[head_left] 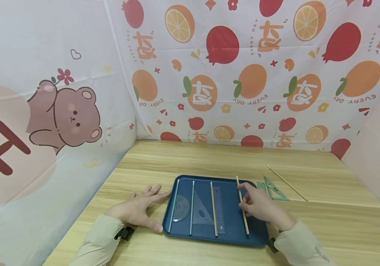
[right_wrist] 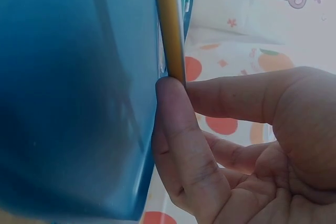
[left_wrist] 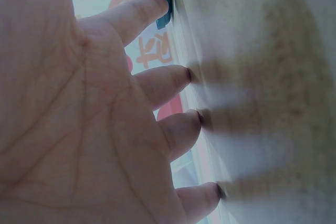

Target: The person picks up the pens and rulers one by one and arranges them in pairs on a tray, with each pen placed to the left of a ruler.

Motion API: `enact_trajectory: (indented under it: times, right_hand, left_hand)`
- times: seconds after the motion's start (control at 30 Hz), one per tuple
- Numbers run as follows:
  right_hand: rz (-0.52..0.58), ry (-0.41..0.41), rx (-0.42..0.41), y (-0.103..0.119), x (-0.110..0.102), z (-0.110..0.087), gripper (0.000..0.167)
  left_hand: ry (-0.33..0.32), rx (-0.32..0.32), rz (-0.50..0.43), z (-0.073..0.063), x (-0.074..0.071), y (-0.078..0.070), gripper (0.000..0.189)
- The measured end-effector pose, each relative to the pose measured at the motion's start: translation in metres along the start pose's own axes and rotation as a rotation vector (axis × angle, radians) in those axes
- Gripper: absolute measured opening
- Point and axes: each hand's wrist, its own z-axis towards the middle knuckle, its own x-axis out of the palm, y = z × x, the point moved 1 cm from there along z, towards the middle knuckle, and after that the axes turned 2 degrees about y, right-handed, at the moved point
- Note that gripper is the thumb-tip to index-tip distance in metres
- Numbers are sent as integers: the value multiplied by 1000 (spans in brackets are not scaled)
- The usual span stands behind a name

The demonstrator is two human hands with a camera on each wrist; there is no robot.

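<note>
My right hand (head_left: 258, 202) pinches a gold pencil (head_left: 246, 221) at the right part of the blue tray (head_left: 216, 242). In the right wrist view the same pencil (right_wrist: 170, 19) sits between thumb and fingertips. My left hand (head_left: 140, 208) lies with spread fingers along the tray's left edge, its fingertips on the table in the left wrist view. Inside the tray are a clear protractor (head_left: 182, 208), a clear set square (head_left: 200, 214), a clear ruler (head_left: 219, 210), two bluish pencils (head_left: 192, 210), and another gold pencil (head_left: 214, 210). The pencils lie lengthwise, spaced apart.
On the wooden table (head_left: 343, 221), right of the tray, lie a green set square (head_left: 276, 190) and a loose gold pencil (head_left: 288, 183). My right hand partly covers other green pieces there. Printed cloth (head_left: 223, 118) hangs behind and at the sides.
</note>
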Motion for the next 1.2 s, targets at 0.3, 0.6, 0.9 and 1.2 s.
enact_trajectory:
  times: [0.3,0.6,0.9,1.2]
  right_hand:
    - [18,58,-39,6,4,1,55]
    - [-13,60,-10,8,11,6,55]
    - [-12,94,-41,10,15,9,55]
    - [-29,135,-33,13,19,11,55]
  left_hand:
    - [-4,0,4,1,0,0,118]
    - [-3,6,-1,1,0,0,117]
    - [1,4,-1,1,1,-1,117]
    - [1,10,-2,-2,0,-2,117]
